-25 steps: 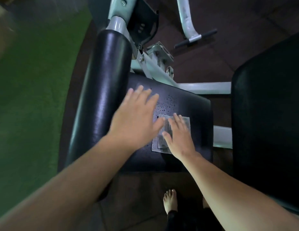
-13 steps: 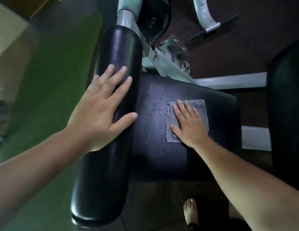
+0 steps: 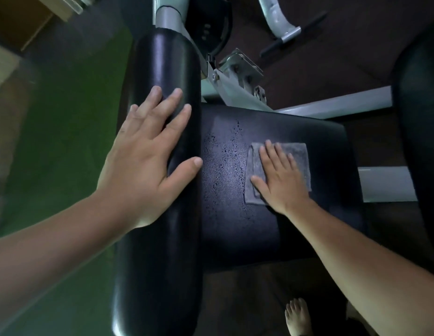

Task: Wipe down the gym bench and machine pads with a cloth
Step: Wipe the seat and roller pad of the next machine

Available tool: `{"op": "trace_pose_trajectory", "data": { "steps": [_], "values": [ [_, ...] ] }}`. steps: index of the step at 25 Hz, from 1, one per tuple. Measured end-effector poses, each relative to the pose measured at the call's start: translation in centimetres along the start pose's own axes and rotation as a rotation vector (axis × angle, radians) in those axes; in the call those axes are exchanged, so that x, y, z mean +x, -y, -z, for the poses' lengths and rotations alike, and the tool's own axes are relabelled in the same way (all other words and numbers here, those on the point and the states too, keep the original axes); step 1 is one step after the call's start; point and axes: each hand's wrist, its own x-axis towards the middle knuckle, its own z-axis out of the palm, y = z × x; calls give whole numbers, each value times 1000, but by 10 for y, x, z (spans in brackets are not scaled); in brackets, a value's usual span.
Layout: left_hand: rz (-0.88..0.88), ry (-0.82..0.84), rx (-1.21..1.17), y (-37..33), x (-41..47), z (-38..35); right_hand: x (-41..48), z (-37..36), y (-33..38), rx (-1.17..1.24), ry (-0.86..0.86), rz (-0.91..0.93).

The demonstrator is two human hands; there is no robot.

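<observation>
– Black vinyl all over this one lol. Nearest the camera there's a bare foot (image 3: 297, 316) on the dark floor (image 3: 247, 299), just below the near edge of the flat seat pad (image 3: 235, 226). What's crowding the left side?

– The big roller pad (image 3: 160, 251). It lies along the seat pad's left edge, right up against it and sitting higher, running up to a grey metal tube (image 3: 168, 18). Green turf (image 3: 66, 141) is on its other side. Over on the right there's another black pad (image 3: 419, 141), apart from the seat, with white frame bars (image 3: 332, 105) in the gap.

– And the hands?

– The left hand (image 3: 148, 161) lies flat on top of the roller, fingers straight and a bit spread, thumb pointing at the seat pad, gripping nothing. The right hand (image 3: 281, 180) is flat too, fingers straight, pressing a grey cloth (image 3: 298, 154) down on the far right part of the seat pad. The cloth looks folded, with one layer sticking out past the thumb. Between the cloth and the roller, the vinyl is dotted with specks that look like droplets (image 3: 223, 161).

– Further back?

– A bolted metal bracket (image 3: 240, 66) sits just past the seat's far edge, then a curved grey lever (image 3: 276, 18) beyond that.
</observation>
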Motion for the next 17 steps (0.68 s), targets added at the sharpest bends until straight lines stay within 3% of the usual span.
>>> {"op": "trace_pose_trajectory", "data": {
  "steps": [3,9,14,17],
  "values": [
    [19,-10,-16,2,0,0,65,18,3,-5,-35,-57],
    [18,-17,-17,0,1,1,-29,-5,-19,-51,-31,-7],
    [19,-16,-11,3,1,0,67,33,-55,-3,-62,-110],
    [9,-21,-27,4,2,0,44,25,-58,11,-63,-203]
  ]
}}
